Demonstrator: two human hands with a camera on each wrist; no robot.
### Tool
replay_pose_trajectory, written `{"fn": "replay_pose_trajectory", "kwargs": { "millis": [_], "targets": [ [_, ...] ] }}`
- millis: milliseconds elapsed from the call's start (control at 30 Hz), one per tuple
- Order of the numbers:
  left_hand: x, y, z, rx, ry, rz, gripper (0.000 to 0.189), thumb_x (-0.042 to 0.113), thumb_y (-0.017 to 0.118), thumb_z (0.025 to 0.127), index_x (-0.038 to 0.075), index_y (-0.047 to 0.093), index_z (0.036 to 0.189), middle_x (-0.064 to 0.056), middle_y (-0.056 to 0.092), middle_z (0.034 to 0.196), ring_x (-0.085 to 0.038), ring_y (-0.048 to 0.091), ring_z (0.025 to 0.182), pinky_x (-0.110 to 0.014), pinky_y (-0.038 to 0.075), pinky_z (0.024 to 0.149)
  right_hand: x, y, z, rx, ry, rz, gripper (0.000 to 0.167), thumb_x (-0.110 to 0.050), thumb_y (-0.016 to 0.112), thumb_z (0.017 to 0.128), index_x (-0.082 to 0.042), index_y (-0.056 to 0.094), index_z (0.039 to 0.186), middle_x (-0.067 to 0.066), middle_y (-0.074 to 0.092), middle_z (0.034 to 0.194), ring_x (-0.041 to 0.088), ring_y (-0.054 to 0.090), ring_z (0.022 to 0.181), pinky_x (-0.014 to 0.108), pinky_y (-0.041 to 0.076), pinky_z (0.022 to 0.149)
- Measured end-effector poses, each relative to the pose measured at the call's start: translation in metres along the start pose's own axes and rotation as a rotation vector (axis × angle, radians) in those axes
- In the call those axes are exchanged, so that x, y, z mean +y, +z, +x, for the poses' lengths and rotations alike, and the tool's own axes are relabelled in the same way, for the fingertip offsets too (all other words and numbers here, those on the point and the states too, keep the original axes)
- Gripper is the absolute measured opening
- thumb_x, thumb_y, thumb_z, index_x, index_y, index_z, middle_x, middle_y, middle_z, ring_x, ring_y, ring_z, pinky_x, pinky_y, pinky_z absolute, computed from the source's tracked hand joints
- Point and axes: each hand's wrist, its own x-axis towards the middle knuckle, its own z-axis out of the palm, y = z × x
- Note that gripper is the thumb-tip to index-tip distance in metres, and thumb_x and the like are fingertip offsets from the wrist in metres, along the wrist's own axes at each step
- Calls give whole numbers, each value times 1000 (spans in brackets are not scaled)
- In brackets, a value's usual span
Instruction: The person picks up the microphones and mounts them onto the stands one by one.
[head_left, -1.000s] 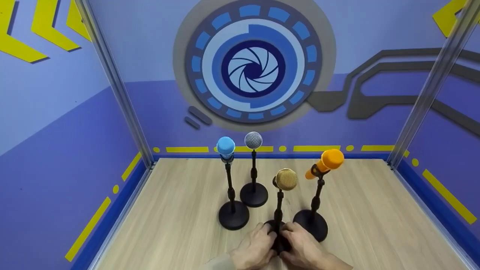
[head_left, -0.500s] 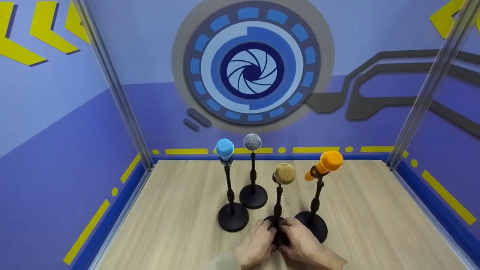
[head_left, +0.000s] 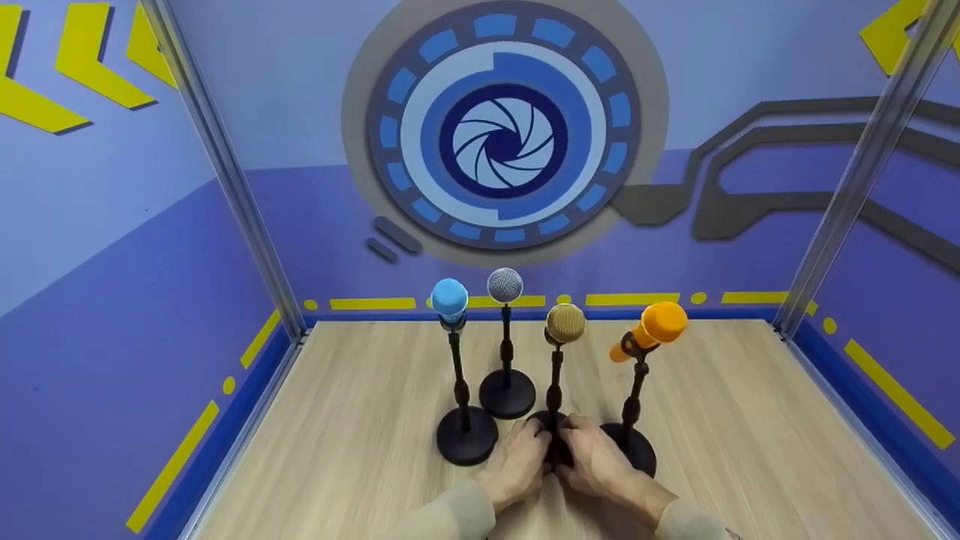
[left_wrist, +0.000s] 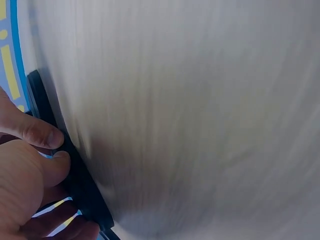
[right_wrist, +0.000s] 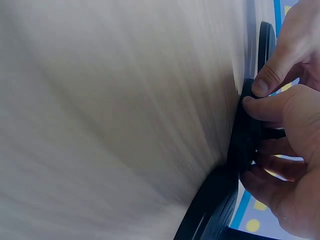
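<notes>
A gold-headed microphone (head_left: 565, 323) stands upright in a black desk microphone stand (head_left: 553, 395). My left hand (head_left: 517, 461) grips the left side of the stand's round base, and my right hand (head_left: 598, 459) grips its right side. Both wrist views show thumbs pressed to the edge of the black base (left_wrist: 82, 185), with other fingers around it. To the right, partly behind my right hand, is a stand with an orange microphone (head_left: 663, 322). A blue microphone (head_left: 450, 297) on its stand is left of my left hand.
Farther back is a silver-headed microphone (head_left: 505, 286) on a stand, its base close to the blue one's. The wooden tabletop (head_left: 360, 450) meets patterned blue-purple walls (head_left: 300, 225) at the back and sides. Metal posts (head_left: 840, 187) mark the two back corners.
Both hands and the gold microphone's stand have moved away from me, farther onto the table and slightly left. The blue, silver and orange microphones stay where they were.
</notes>
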Motion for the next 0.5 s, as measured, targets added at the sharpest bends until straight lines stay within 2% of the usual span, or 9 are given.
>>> {"fn": "replay_pose_trajectory", "kwargs": {
  "millis": [133, 333, 400, 500],
  "targets": [
    [-1, 3, 5, -1, -18, -9, 26, 21, 90, 92, 14, 76, 113, -3, 72, 118, -22, 70, 108, -34, 65, 86, 1, 0, 5, -19, 35, -1, 36, -15, 96, 79, -5, 79, 109, 7, 69, 110, 28, 72, 101, 49, 65, 89],
    [-2, 3, 9, -2, -43, -4, 24, 21, 89, 92, 14, 77, 111, -2, 72, 116, -22, 70, 108, -34, 64, 89, 3, -3, 12, 1, 29, -25, 36, -14, 99, 76, -5, 78, 103, 9, 69, 110, 32, 73, 102, 50, 65, 89],
    [-4, 0, 9, -36, -65, -45, 22, 20, 87, 93, 15, 79, 112, -1, 73, 116, -22, 71, 109, -35, 64, 90, 4, -4, 10, 11, 7, -24, 35, -16, 99, 78, -6, 77, 103, 7, 69, 109, 31, 73, 101, 49, 65, 88],
    [-10, -9, 2, -91, -76, -165, 17, 22, 85, 94, 18, 82, 110, 2, 75, 112, -18, 73, 105, -34, 64, 88, 6, -6, 0, 36, -42, 0, 31, -17, 96, 80, -9, 77, 103, 3, 70, 107, 25, 74, 98, 44, 65, 85]
  ]
}}
